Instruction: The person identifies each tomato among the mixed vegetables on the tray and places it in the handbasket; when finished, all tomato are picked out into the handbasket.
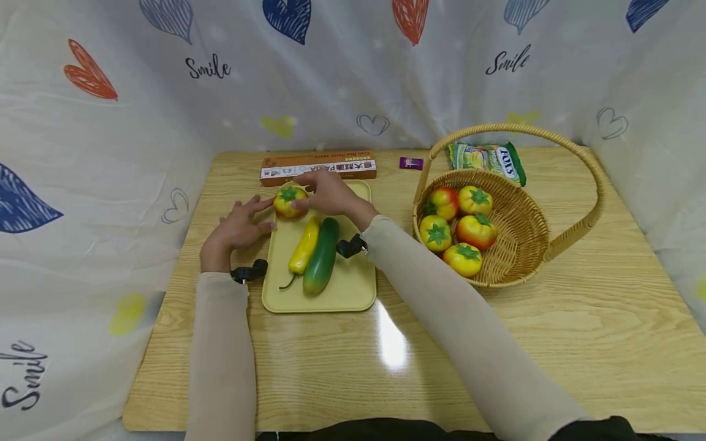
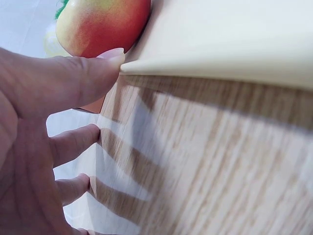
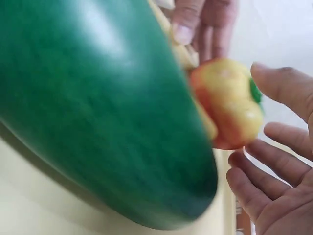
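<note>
A yellow-and-red tomato with a green leafy top (image 1: 289, 201) sits at the far left corner of the cream tray (image 1: 353, 300). My right hand (image 1: 326, 195) is beside it, thumb and fingers spread around its right side; in the right wrist view, gaps show between much of that hand (image 3: 279, 161) and the tomato (image 3: 227, 105). At the tray's left edge my left hand (image 1: 241, 228) has its fingers extended, thumb tip at the rim by the tomato (image 2: 105, 24). Nearer on the tray lie a yellow chili pepper (image 1: 304, 247) and a dark green cucumber-like vegetable (image 1: 322, 257), side by side.
To the right stands a wicker basket (image 1: 513, 245) with a tall handle, holding several similar tomatoes (image 1: 477, 231). Along the back of the table (image 1: 309, 367) lie a long pasta box (image 1: 318, 167), a small purple packet (image 1: 410, 163) and a green FOX'S bag (image 1: 488, 160).
</note>
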